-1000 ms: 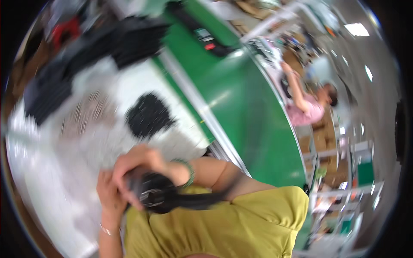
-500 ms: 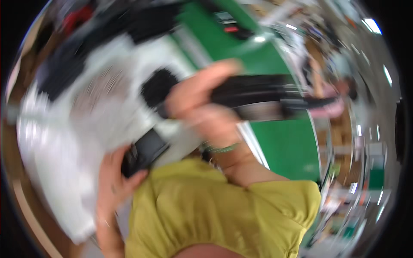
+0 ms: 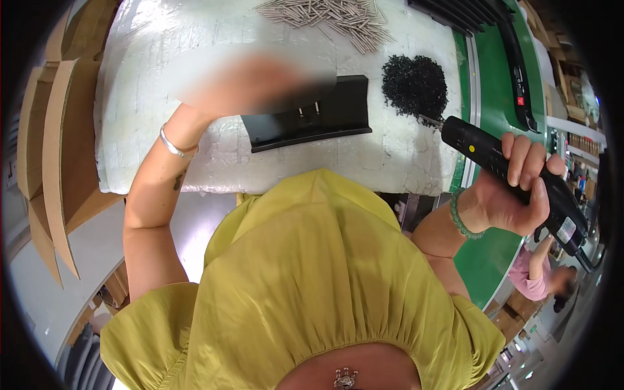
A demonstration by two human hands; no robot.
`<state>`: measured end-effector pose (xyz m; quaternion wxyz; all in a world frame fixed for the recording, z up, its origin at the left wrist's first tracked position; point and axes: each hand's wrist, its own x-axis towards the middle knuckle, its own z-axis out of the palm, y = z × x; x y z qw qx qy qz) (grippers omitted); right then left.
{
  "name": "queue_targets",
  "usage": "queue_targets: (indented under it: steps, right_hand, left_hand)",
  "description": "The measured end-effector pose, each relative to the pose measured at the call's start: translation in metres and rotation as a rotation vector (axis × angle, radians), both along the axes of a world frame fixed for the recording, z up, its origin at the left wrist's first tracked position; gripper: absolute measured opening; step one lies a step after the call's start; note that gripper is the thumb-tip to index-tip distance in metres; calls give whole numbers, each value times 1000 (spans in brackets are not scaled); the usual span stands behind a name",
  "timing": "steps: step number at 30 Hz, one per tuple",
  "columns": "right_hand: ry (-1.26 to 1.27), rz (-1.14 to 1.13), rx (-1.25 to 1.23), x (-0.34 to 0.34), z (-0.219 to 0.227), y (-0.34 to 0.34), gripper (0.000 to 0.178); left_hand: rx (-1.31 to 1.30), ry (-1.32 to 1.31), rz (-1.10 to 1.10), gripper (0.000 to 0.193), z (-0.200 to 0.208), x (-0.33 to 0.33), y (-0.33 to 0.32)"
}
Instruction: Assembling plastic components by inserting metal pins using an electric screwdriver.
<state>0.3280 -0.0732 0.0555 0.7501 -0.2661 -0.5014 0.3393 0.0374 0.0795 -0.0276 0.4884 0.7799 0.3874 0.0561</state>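
screw heap (image 3: 414, 84) beside black part (image 3: 311, 117); pins (image 3: 328, 16) | right hand (image 3: 517, 188) grips screwdriver (image 3: 513, 179)

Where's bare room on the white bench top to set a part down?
Bare: the white bench top left of the black bracket, under the blurred left hand; also the front strip below the bracket. Crowded: metal pins at the back, black screw pile by the right hand's electric screwdriver.

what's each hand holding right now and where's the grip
The right hand grips a black electric screwdriver around the middle of its body. The left hand is motion-blurred above the black plastic part; whether it holds anything cannot be told.
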Motion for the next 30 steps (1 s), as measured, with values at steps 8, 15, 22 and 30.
queue_targets:
  steps: [8, 15, 22, 30]
  right_hand:
    - [17, -120, 24, -3, -2, 5, 29]
    - [27, -237, -5, 13, -9, 0, 27]
    - [40, -241, 5, 7, -10, 14, 27]
    - [47, -323, 8, 1, -6, -17, 28]
  left_hand:
    - [722, 141, -100, 68, 17, 4, -58]
    - [786, 367, 432, 71, 20, -81, -31]
    - [928, 220, 164, 82, 69, -65, 42]
    - [1128, 78, -96, 86, 72, 26, 224]
